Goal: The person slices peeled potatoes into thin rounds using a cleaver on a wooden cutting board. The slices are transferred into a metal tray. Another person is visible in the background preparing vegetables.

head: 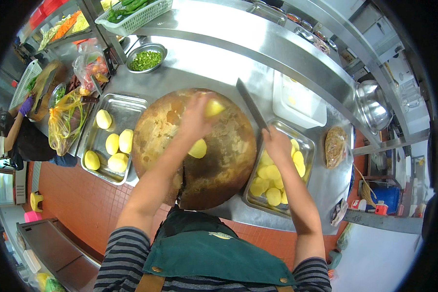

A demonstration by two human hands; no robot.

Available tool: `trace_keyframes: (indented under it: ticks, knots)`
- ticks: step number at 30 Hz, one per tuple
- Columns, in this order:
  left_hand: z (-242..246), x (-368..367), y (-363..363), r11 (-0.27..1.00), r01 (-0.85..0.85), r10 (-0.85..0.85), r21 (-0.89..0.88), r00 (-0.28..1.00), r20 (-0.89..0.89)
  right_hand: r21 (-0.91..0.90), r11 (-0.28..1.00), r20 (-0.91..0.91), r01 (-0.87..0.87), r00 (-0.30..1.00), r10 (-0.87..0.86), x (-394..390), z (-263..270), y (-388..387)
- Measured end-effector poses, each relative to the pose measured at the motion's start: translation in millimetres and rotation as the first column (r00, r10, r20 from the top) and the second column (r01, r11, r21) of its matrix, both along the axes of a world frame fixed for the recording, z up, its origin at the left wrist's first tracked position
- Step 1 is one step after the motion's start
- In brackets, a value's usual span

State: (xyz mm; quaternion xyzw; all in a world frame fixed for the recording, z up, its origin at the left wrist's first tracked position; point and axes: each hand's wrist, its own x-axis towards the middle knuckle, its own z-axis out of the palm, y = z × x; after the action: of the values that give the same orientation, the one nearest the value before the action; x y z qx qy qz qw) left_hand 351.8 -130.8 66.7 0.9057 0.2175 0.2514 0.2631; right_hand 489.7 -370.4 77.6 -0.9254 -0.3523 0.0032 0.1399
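Note:
A round wooden chopping block (226,160) with a crack at its near edge lies before me. Over its far half my left hand (195,118), blurred by motion, has its fingers and thumb around a peeled potato (214,108). Nearer on the block is a cut potato piece (198,149), partly covered by my left forearm. To the right, my right hand (278,143) grips a kitchen knife (251,102), its blade pointing away and left. Below that hand a metal tray (312,153) holds potato slices (272,175). A left metal tray (126,102) carries several whole peeled potatoes (117,162).
A metal bowl of chopped greens (145,60) stands at the far left, under the steel shelf (219,27). A white plastic tub (297,104) and a plastic-wrapped bundle (335,147) are on the right. Another person's purple-gloved hand (26,106) is at a board beyond the left tray.

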Motion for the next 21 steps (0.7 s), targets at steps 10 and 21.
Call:
trace_keyframes:
  ticks: [10,21]
  knots:
    - [3,-145,14,0.946,-0.109,0.142,0.306,0.986,-0.086,0.217,0.975,-0.717,0.057,0.687,0.119,-117,50,-34]
    - [-17,-93,3,0.724,0.596,-0.439,0.348,0.787,-0.434,0.223,0.909,-0.9,0.351,0.432,0.054,-142,35,-39]
